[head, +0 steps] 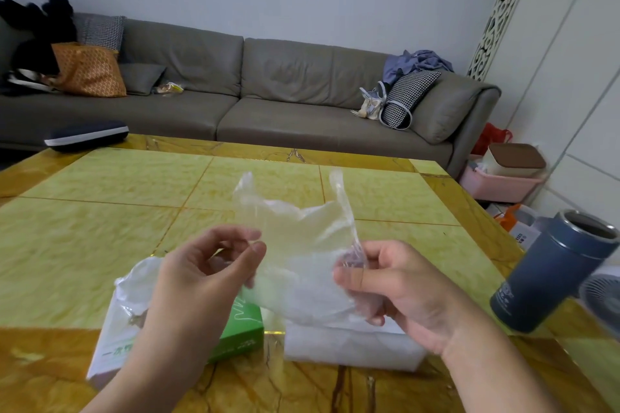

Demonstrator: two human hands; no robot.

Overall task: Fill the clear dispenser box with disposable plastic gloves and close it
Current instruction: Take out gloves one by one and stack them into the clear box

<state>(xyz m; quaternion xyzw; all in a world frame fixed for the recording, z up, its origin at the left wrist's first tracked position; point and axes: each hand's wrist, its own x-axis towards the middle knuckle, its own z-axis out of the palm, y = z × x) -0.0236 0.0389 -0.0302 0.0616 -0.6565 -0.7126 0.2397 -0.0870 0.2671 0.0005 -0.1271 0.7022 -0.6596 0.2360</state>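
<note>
On the near left of the tabletop [100,245] lies the green-and-white glove packet [241,335], its torn plastic wrapper [134,288] bunched beside the left hand [201,275]. That hand pinches the left edge of a clear disposable glove [302,245] between thumb and fingertips, lifted above the surface. The glove hangs spread between both hands, two of its fingers poking upward. Just below it, near the front edge, sits the clear dispenser box [352,345], apparently open and already holding a pale mass of gloves, though the film blurs its rim and I cannot make out a lid. The right hand [385,288] grips the glove's other side, fingers curled round a gathered fold. To do this well, fold the glove flat and lower it squarely into the box, pressing out air so the stack stays low enough for closing. A blue flask [550,275] stands at far right.
</note>
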